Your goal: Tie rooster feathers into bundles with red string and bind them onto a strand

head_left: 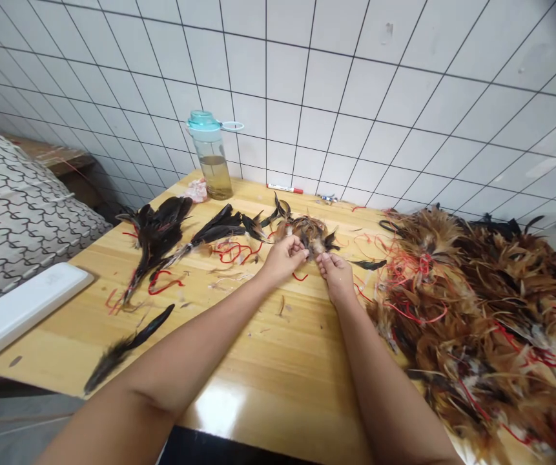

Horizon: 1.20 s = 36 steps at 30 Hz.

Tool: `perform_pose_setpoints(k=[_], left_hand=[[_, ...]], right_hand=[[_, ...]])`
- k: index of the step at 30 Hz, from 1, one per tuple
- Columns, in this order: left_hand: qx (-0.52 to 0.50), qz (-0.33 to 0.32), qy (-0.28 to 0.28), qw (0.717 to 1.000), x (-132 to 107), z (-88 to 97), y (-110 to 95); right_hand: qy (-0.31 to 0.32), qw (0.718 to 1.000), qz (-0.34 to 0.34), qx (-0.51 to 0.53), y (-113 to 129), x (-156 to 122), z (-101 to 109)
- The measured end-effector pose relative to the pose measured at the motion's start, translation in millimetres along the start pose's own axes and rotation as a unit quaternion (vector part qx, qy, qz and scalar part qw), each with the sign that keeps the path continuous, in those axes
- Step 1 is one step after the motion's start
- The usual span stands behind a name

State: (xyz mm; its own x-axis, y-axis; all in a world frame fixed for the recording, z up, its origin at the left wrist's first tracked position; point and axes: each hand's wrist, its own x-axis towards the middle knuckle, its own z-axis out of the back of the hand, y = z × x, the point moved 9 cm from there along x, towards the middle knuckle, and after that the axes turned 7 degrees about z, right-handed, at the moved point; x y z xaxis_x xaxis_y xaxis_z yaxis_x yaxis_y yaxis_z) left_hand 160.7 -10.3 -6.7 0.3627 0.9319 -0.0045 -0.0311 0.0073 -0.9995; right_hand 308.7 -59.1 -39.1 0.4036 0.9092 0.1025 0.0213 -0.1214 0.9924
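Note:
My left hand [285, 259] and my right hand [336, 274] are close together over the middle of the wooden table, fingertips a short gap apart. Both are closed in a pinch on small fluffy feathers, whose ends are partly hidden by the fingers. Just beyond them lies a small heap of brown feathers [309, 226] with dark tips. Red string [234, 250] curls on the wood to the left of my hands. A single dark feather [370, 264] rests right of my right hand.
Bundles of black feathers [161, 223] lie on the left, with a loose black feather [127, 345] nearer me. A large pile of brown feathers [481, 310] covers the right side. A water bottle [216, 165], a red marker [285, 188] and a white bar-shaped object [30, 307] are also there.

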Motion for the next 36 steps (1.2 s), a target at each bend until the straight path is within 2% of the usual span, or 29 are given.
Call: perform_pose_setpoints(k=[4, 10, 17, 19, 21, 23, 25, 28, 32, 36], left_hand=[[-0.038, 0.029, 0.045, 0.998, -3.0, -12.3, 6.6], [-0.02, 0.021, 0.03, 0.999, -5.2, -6.1, 4.2], [-0.052, 0.031, 0.054, 0.997, 2.2, -8.5, 12.5], [-0.024, 0.005, 0.025, 0.999, 5.9, -0.2, 10.8], [0.035, -0.027, -0.03, 0.999, 8.3, 13.6, 6.1], [0.109, -0.051, -0.073, 0.99, 8.5, 24.6, 0.1], [0.183, -0.074, -0.088, 0.976, 6.9, 28.4, -6.5], [0.263, -0.118, -0.066, 0.955, 1.4, 19.4, -14.7], [0.348, -0.171, -0.016, 0.922, -8.6, -6.3, -17.2], [0.407, -0.201, 0.018, 0.891, -13.2, -25.1, -15.3]], right_hand=[[0.01, 0.999, 0.011, -0.035, -3.1, 1.1, -3.0], [0.042, 0.997, 0.021, -0.053, -9.5, 3.2, -7.7], [0.07, 0.996, 0.03, -0.035, -7.7, 1.5, -12.9], [0.061, 0.998, 0.013, -0.009, -6.4, 1.5, -10.7], [0.035, 0.999, -0.006, 0.019, -5.4, 2.4, -4.4], [0.008, 0.999, -0.021, 0.047, -5.1, 3.7, 2.5], [-0.005, 0.997, -0.029, 0.066, -5.2, 4.8, 6.5], [-0.004, 0.997, -0.026, 0.067, -4.7, 5.1, 6.4], [0.0, 0.998, -0.022, 0.057, -2.7, 0.8, 0.7], [0.066, 0.997, -0.006, 0.047, 4.9, -4.7, -14.8]])
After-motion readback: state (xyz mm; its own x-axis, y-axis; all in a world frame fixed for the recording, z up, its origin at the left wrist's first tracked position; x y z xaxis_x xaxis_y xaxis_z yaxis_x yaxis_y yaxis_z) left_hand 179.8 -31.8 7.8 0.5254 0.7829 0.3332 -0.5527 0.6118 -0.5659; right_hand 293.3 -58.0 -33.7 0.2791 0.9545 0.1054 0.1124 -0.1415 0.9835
